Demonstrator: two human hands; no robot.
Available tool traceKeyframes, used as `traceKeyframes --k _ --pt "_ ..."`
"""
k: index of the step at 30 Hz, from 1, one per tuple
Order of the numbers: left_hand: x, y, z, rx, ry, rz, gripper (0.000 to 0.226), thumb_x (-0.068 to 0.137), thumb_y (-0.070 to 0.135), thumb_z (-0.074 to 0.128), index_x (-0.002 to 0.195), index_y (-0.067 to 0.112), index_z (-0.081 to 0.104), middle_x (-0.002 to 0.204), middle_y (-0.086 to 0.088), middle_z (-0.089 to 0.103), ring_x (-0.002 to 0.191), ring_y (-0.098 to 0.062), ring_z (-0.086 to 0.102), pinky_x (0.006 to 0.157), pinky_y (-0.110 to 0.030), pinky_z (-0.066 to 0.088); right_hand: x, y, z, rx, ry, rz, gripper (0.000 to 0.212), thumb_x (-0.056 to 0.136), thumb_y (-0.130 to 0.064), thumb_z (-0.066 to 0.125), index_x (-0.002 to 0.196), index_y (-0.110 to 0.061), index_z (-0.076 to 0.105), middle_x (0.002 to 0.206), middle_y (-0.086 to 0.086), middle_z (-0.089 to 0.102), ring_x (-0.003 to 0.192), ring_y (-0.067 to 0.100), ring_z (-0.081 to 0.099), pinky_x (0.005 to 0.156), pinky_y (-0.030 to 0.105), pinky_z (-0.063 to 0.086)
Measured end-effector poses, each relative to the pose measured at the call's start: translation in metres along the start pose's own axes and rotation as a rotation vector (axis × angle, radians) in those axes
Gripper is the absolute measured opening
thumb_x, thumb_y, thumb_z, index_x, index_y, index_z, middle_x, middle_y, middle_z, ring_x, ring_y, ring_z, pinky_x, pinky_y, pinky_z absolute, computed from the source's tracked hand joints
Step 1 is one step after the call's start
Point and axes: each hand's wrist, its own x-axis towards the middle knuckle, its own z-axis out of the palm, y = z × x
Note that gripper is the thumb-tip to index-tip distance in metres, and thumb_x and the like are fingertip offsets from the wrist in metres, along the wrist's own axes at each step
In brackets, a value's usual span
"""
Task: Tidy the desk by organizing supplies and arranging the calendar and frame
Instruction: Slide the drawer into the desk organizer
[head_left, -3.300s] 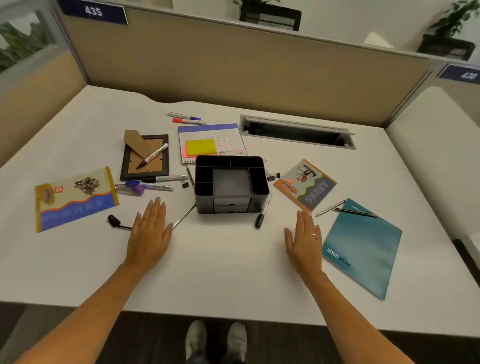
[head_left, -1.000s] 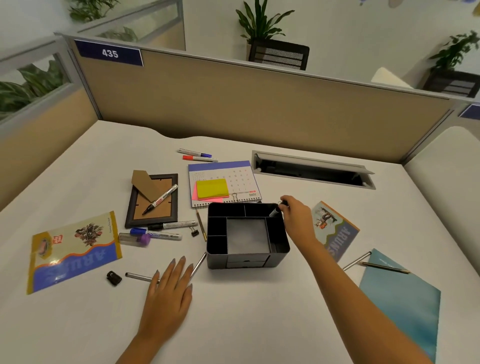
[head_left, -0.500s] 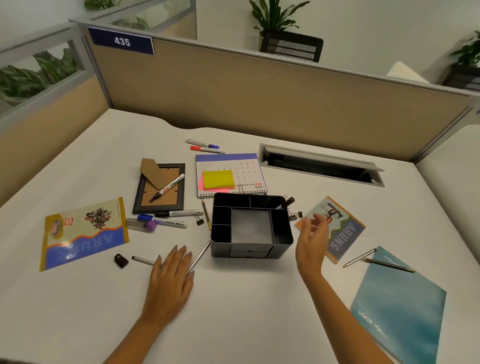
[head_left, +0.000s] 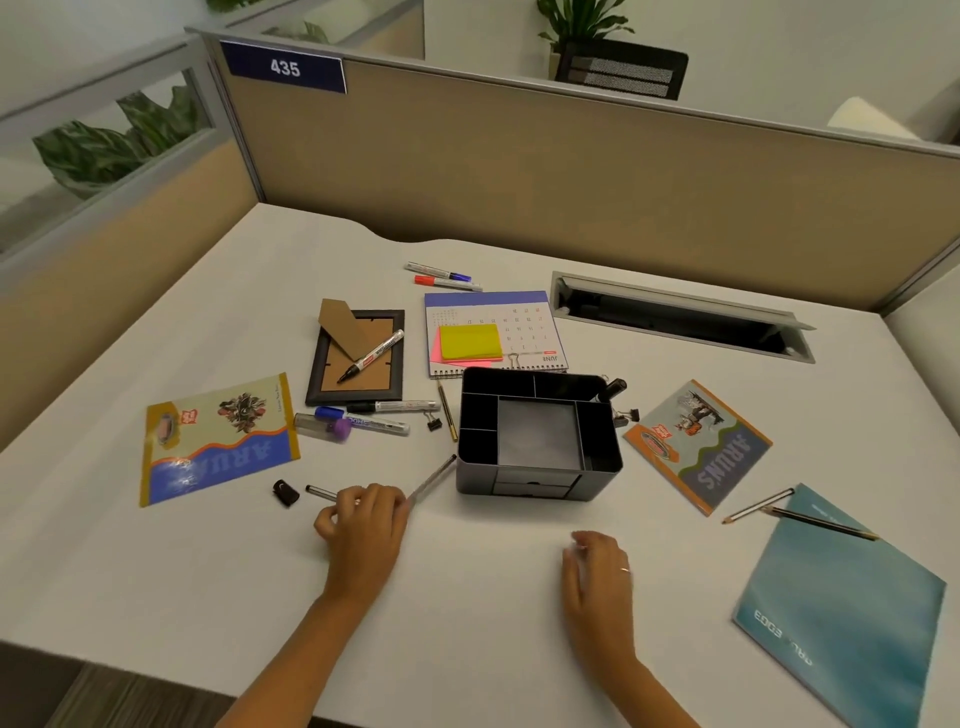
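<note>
A black desk organizer (head_left: 519, 484) sits mid-desk, with a black marker (head_left: 614, 388) standing in its back right compartment. Behind it the calendar (head_left: 493, 310) lies flat with yellow sticky notes (head_left: 470, 342) on it. The picture frame (head_left: 316, 387) lies face down to the left, with a marker (head_left: 374, 354) across it. My left hand (head_left: 363, 525) has its fingers curled around a silver pen (head_left: 434, 475) lying left of the organizer. My right hand (head_left: 597, 577) hovers open in front of the organizer, holding nothing.
Two markers (head_left: 441, 275) lie at the back. More markers (head_left: 363, 422), a pencil (head_left: 447, 410), binder clips (head_left: 432, 420) and a black cap (head_left: 285, 491) lie on the left. Two booklets (head_left: 218, 436) (head_left: 698, 444) flank the organizer. A blue folder (head_left: 841, 608) with pencils (head_left: 821, 522) lies right. A cable slot (head_left: 680, 317) opens behind.
My right hand let go of the black marker in the organizer and drew back toward me. My left hand went from flat to curled around the silver pen.
</note>
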Motion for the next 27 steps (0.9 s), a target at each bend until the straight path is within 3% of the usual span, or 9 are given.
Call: traceKeyframes --k 3,8,11,15,17,19,21,24,27 --pt "0.010 -0.006 -0.015 -0.044 0.051 -0.011 0.035 0.091 0.044 0.036 0.085 0.024 0.064 0.077 0.009 0.063 0.084 -0.019 0.054 0.073 -0.035 0.020 -0.008 -0.021 0.009 -0.048 -0.084 -0.284 0.017 0.089 -0.022 0.043 0.101 -0.020 0.055 0.104 -0.003 0.055 0.096 0.017 0.052 0.087 0.018 0.039" --pt "0.030 -0.008 -0.047 -0.126 0.156 0.183 0.038 0.092 0.048 0.037 0.092 0.023 0.067 0.086 0.006 0.067 0.082 -0.017 0.060 0.074 -0.034 0.028 0.014 -0.104 0.013 -0.052 -0.065 -0.615 0.025 0.080 -0.006 0.066 0.103 -0.013 0.062 0.112 0.007 0.062 0.101 0.019 0.056 0.081 0.021 0.049" --pt "0.040 0.001 -0.064 -0.193 0.223 0.306 0.035 0.090 0.046 0.043 0.094 0.022 0.068 0.088 0.004 0.070 0.085 -0.014 0.061 0.075 -0.026 0.024 0.038 -0.148 0.016 -0.122 -0.066 -0.673 0.040 0.078 -0.011 0.071 0.116 -0.009 0.059 0.118 0.010 0.063 0.106 0.025 0.060 0.087 0.031 0.052" --pt "0.045 0.014 -0.081 -0.393 0.260 0.340 0.038 0.092 0.046 0.043 0.099 0.017 0.068 0.093 0.000 0.071 0.092 -0.012 0.060 0.076 -0.033 0.044 0.062 -0.173 0.016 -0.066 -0.116 -0.655 0.031 0.080 -0.016 0.072 0.109 -0.010 0.063 0.100 0.008 0.070 0.090 0.027 0.066 0.074 0.035 0.056" --pt "0.046 0.018 -0.091 -0.570 0.208 0.290 0.040 0.093 0.046 0.044 0.107 0.015 0.066 0.095 0.000 0.070 0.090 -0.009 0.061 0.077 -0.031 0.052 0.069 -0.176 0.011 -0.032 -0.114 -0.673 0.022 0.083 -0.018 0.066 0.104 -0.011 0.066 0.091 0.007 0.071 0.081 0.025 0.066 0.068 0.032 0.054" --pt "0.047 0.016 -0.095 -0.750 0.069 0.176 0.038 0.089 0.038 0.054 0.123 0.022 0.056 0.098 0.009 0.067 0.088 -0.003 0.061 0.076 -0.016 0.051 0.076 -0.178 0.003 -0.010 -0.086 -0.668 0.017 0.086 -0.018 0.062 0.101 -0.011 0.067 0.089 0.007 0.070 0.078 0.024 0.064 0.067 0.031 0.052" --pt "0.047 0.004 -0.087 -0.779 -0.117 0.095 0.048 0.086 0.032 0.061 0.130 0.034 0.043 0.100 0.017 0.062 0.092 -0.001 0.059 0.073 -0.014 0.052 0.085 -0.179 -0.007 0.092 -0.060 -0.530 0.016 0.089 -0.015 0.059 0.104 -0.011 0.064 0.092 0.006 0.068 0.082 0.022 0.063 0.071 0.031 0.052" --pt "0.041 -0.029 -0.059 -0.480 -0.335 0.116 0.051 0.082 0.038 0.067 0.129 0.034 0.048 0.112 0.015 0.056 0.107 -0.008 0.050 0.088 -0.031 0.047 0.098 -0.178 -0.027 0.422 0.012 -0.274 0.015 0.090 -0.011 0.058 0.105 -0.014 0.057 0.093 -0.002 0.066 0.085 0.011 0.063 0.074 0.016 0.050" --pt "0.030 -0.049 -0.033 -0.204 -0.453 0.251 0.051 0.078 0.045 0.068 0.125 0.030 0.055 0.124 0.009 0.050 0.117 -0.016 0.041 0.093 -0.033 0.040 0.111 -0.172 -0.034 0.571 0.140 -0.240 0.014 0.092 -0.009 0.056 0.104 -0.014 0.052 0.095 -0.003 0.066 0.089 0.003 0.063 0.077 0.010 0.047"
